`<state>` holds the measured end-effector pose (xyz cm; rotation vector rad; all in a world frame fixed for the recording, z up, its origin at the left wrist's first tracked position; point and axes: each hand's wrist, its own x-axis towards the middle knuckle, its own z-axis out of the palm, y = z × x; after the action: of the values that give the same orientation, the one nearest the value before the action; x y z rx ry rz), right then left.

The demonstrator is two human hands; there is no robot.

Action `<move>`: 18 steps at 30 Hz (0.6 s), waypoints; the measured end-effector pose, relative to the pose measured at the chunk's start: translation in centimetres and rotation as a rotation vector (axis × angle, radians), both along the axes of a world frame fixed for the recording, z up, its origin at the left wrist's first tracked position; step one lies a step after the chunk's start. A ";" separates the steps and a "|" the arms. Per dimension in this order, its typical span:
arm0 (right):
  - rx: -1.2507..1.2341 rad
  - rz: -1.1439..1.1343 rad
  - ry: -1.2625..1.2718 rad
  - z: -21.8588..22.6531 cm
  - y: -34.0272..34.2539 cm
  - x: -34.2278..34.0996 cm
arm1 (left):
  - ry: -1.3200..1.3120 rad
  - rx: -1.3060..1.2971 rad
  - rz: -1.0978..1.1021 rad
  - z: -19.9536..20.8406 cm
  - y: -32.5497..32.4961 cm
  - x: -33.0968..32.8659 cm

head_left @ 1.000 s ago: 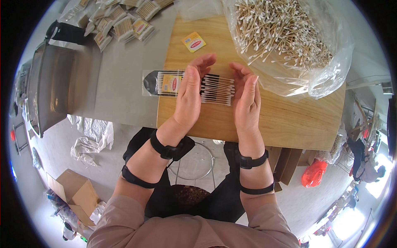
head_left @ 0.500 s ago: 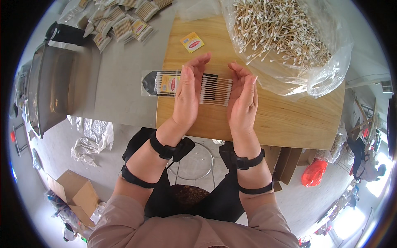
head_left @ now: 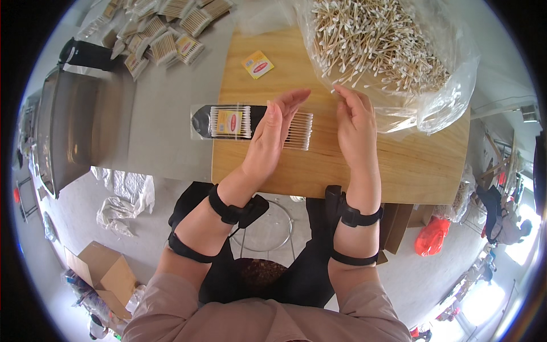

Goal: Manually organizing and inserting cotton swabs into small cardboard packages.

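Observation:
A flat row of cotton swabs lies on the wooden board. My left hand stands on edge at the row's left side, fingers stretched out, hiding part of it. Under that hand runs a black strip, its left end in a clear plastic sleeve with more swabs and a yellow card. My right hand is apart from the row, fingers extended and slightly bent, fingertips by the near edge of a clear bag full of loose swabs. I see nothing held in either hand.
Another yellow card lies on the wooden board. Several packed swab bundles are heaped at the far left of the grey table. A dark translucent bin stands at the left. Below are a stool and an open carton.
My right hand has left the right side of the swab row and moved right and away from me, toward the bag. The left hand has shifted slightly right over the row.

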<state>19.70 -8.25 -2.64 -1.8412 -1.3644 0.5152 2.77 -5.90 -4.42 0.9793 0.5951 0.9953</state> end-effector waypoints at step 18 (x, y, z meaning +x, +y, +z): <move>-0.118 -0.069 -0.267 -0.6 -0.3 1.2 | 0.186 0.116 0.165 0.1 1.2 -1.7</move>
<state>20.86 -8.56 -3.25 -2.1050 -1.4627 0.3287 1.10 -4.66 -4.34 1.1479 0.7891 1.1016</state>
